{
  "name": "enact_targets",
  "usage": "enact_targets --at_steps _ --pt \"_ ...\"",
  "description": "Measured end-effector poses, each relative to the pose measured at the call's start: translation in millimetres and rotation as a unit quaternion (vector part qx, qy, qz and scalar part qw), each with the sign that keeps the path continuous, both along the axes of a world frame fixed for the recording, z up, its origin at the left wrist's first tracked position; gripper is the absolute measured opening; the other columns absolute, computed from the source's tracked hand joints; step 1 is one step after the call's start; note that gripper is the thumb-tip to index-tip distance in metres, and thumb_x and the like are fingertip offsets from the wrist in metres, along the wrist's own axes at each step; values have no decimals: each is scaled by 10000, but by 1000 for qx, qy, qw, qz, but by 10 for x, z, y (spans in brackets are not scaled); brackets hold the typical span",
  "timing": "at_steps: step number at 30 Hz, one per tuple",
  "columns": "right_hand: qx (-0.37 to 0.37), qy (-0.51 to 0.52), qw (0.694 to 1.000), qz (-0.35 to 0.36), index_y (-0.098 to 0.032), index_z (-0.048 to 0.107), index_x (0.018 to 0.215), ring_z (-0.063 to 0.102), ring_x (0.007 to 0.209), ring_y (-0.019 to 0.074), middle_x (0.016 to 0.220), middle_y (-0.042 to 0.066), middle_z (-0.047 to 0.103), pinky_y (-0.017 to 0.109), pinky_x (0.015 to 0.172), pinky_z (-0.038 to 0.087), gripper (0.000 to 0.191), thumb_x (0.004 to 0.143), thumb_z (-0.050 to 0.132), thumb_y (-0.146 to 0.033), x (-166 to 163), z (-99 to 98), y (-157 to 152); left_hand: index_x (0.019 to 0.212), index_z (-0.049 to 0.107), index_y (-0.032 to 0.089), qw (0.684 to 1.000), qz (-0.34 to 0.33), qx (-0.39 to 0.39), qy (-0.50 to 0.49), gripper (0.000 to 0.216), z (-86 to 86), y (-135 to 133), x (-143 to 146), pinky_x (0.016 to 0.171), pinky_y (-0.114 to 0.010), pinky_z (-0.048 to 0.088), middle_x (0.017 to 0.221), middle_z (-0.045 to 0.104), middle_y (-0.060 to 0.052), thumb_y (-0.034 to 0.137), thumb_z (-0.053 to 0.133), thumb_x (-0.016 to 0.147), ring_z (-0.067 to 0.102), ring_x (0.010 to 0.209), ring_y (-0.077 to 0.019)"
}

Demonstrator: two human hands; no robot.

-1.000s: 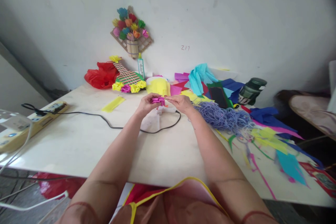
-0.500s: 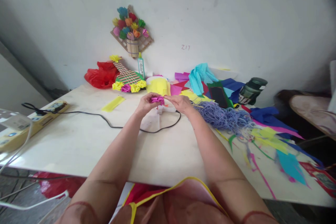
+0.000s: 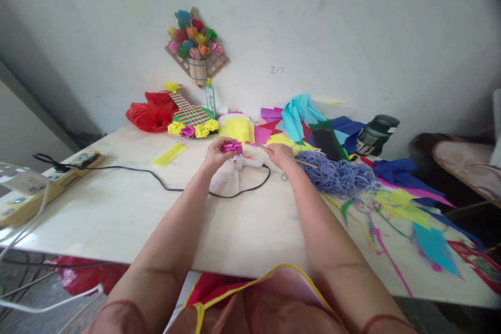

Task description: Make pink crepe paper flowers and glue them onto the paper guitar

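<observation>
Pinched in my left hand is a bright magenta-pink folded paper flower. To the right, my right hand is closed around a thin wooden stick, whose rear end points toward the purple yarn. A gap separates the stick's front tip from the flower. Just below and between the hands, a white glue gun rests on the table, its black cord curving left.
Tangled purple yarn lies right of my right hand. Coloured paper sheets, a dark green jar and a phone sit behind. A flower-trimmed craft piece leans by the wall. At left lies a power strip.
My right hand has moved right with the stick, away from the pink paper flower. My left hand stays nearly in place, still gripping the flower.
</observation>
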State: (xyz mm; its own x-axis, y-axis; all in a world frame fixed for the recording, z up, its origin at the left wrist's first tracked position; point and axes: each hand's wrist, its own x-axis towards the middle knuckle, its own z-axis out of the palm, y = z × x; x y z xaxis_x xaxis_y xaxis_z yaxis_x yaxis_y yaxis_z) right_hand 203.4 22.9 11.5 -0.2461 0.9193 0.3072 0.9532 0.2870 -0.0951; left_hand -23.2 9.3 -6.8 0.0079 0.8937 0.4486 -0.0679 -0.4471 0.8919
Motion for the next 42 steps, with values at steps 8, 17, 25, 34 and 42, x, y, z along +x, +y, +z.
enact_targets --at_steps 8,17,25,34,42 --pt "-34 -32 997 -60 -208 690 978 585 981 241 1058 114 644 314 757 429 330 879 389 -300 100 -221 57 885 642 139 998 64 18 14 365 -54 52 -25 734 -313 504 863 679 -75 238 769 558 633 794 -186" --pt "-66 -54 989 122 -216 567 1209 526 1083 228 1143 82 617 324 932 364 402 836 421 -254 -313 -95 -115 876 628 148 996 41 6 -78 402 -25 34 -29 664 -290 514 826 675 -47 227 791 517 632 738 -163" --pt "-66 -65 993 75 -166 470 1258 494 1089 269 1150 142 563 367 878 391 517 742 492 -162 -566 -270 -206 858 615 154 992 10 -11 -125 414 9 1 2 638 -287 513 795 674 -26 194 792 486 628 700 -152" --pt "-32 -26 999 -1 -223 583 1092 588 975 247 1032 107 652 334 798 428 326 818 461 -351 -365 -145 -217 889 652 163 996 6 -6 -93 403 10 -12 -9 666 -327 522 904 685 -60 242 779 515 644 800 -203" --pt "-14 223 971 -87 -207 633 978 622 824 236 878 76 684 310 675 451 290 732 542 -329 -81 -29 -19 897 649 160 996 -4 -7 -88 405 2 -7 -17 656 -311 523 920 688 -70 228 789 523 644 820 -201"
